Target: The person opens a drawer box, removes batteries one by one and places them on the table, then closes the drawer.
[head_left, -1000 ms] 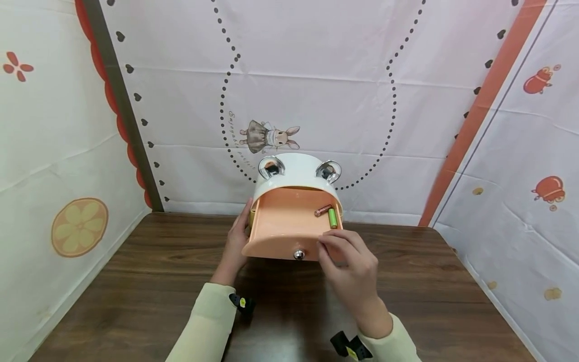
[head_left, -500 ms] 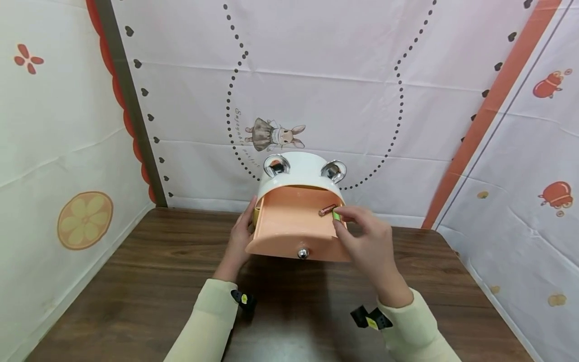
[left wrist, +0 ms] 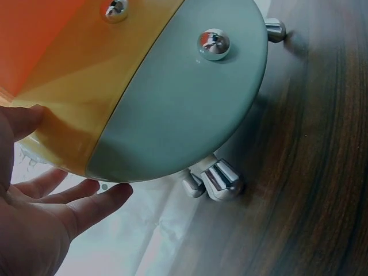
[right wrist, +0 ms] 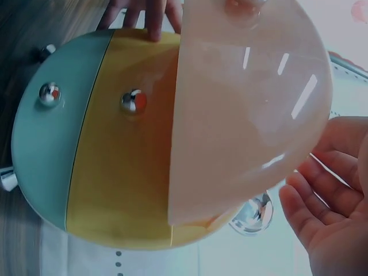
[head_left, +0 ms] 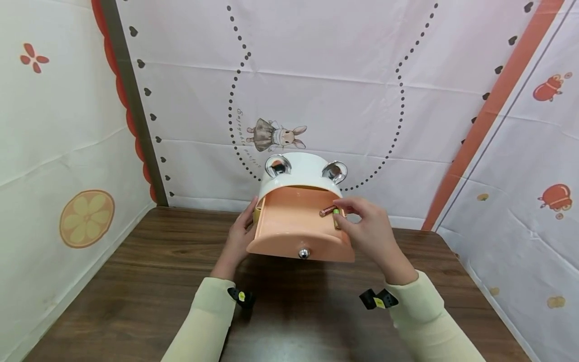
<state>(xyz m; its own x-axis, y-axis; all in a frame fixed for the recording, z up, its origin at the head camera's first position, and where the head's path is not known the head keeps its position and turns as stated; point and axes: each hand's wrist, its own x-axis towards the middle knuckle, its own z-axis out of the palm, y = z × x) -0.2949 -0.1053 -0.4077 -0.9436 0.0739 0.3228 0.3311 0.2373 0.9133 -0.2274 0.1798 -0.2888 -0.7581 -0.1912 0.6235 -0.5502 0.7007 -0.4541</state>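
A small drawer cabinet (head_left: pixel 302 171) has its top peach drawer (head_left: pixel 289 213) pulled out. My left hand (head_left: pixel 238 241) holds the cabinet's left side. In the left wrist view its thumb lies on the yellow drawer front (left wrist: pixel 69 121), its fingers along the side edge. Inside the peach drawer, near the right wall, lie a brown-red battery (head_left: pixel 327 211) and a green battery (head_left: pixel 336 219). My right hand (head_left: pixel 373 234) reaches over that wall, index fingertip and thumb right at the batteries; I cannot tell whether they pinch one. The right wrist view shows its other fingers loosely bent, the batteries hidden.
The cabinet stands near the back of a brown wooden table (head_left: pixel 158 301). Below the yellow drawer is a green-grey drawer front (left wrist: pixel 178 98); shiny metal feet (left wrist: pixel 221 179) support the cabinet. Printed cloth (head_left: pixel 316 100) hangs behind and at both sides.
My right hand has moved from the drawer's front right edge up and over to the batteries. In the last half second its thumb shifted, uncovering the green battery's lower end. The left hand keeps its hold.
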